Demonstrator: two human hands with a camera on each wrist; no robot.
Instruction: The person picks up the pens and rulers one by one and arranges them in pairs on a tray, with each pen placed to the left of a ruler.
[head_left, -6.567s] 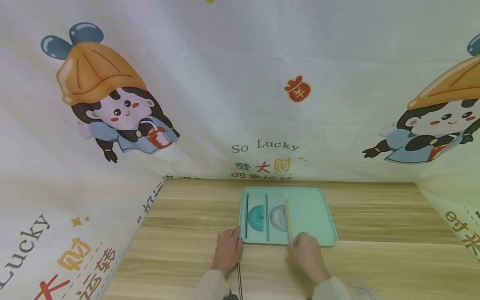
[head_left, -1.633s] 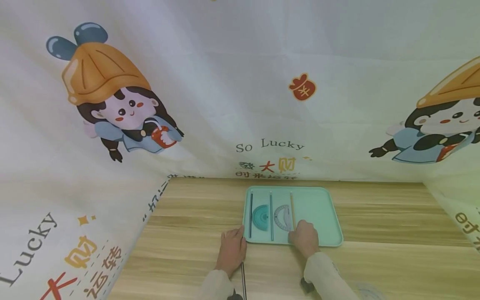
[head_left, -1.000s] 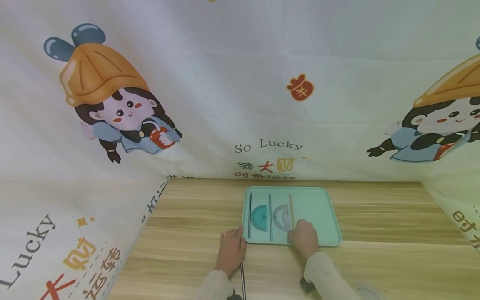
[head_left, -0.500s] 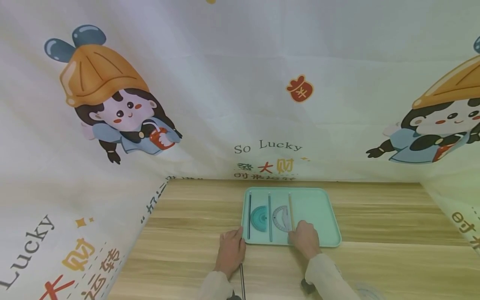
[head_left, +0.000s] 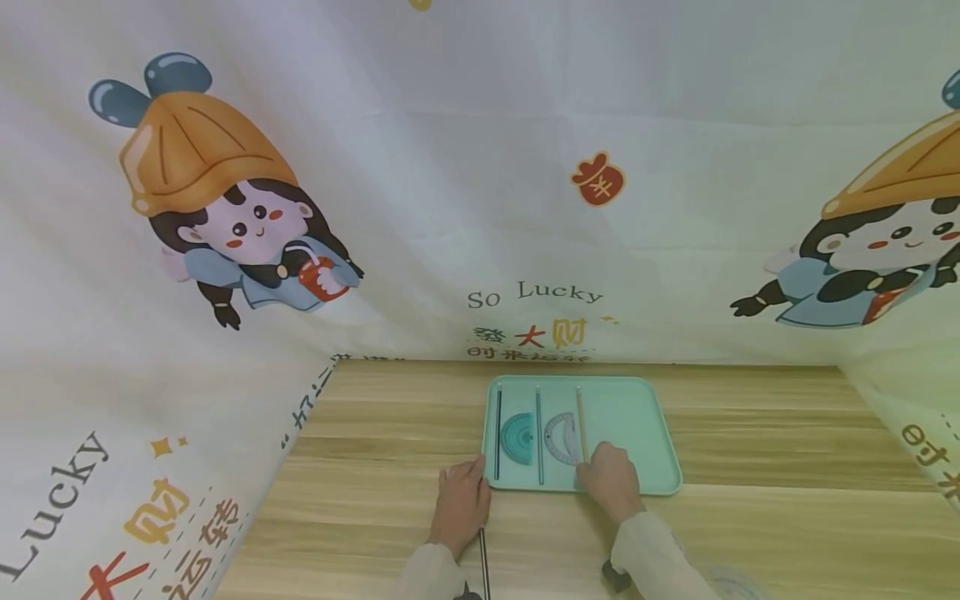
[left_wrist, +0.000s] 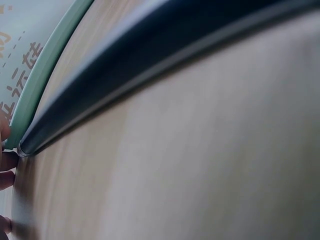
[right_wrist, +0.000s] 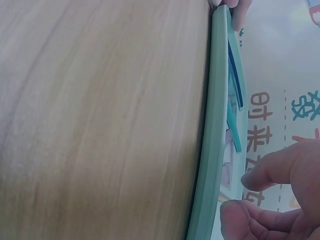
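While right hand (head_left: 611, 481) fingers rest loosely on it, mint tray (head_left: 637, 433), 2 protractors (head_left: 517, 437), 3 sticks (head_left: 537, 433)

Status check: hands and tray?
Left hand flat on table by tray. Right hand resting on wooden ruler. Nothing in the way.

A pale wood-grain worktop (head_left: 750, 467) is seen, with a mint-green tray (head_left: 630, 433) laid flat on it and a dark thin rod (head_left: 482, 558) laid near its front edge.
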